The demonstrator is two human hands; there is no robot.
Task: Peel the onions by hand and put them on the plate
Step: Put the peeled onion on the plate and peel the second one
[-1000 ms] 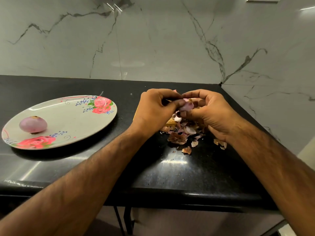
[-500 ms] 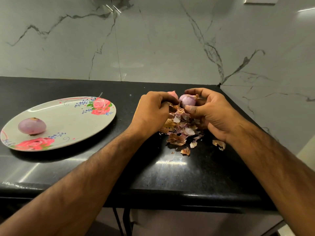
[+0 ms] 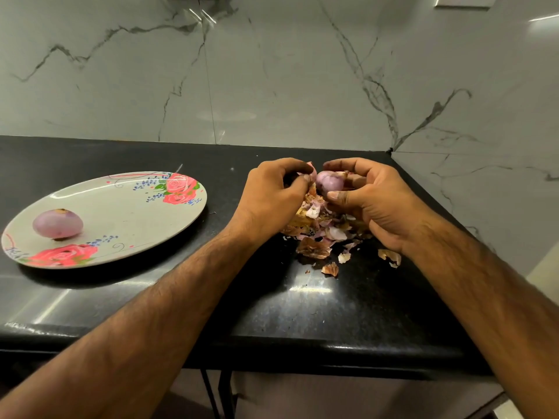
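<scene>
Fingers of the right hand curl over the top of the onion with the thumb pressed beneath, gripping it just above the heap of peelings; the onion's long axis runs roughly left to right, its pale purple flank towards us, a shred of brown skin at its right end; the left hand has its fingers curled in, thumb and forefinger pinched together against the onion's left end; both wrists are low near the black counter, forearms reaching in from the near edge and converging; well off to the left a peeled onion lies on the rose-patterned plate, stem end tilted up and away; grey-veined marble wall stands behind.
</scene>
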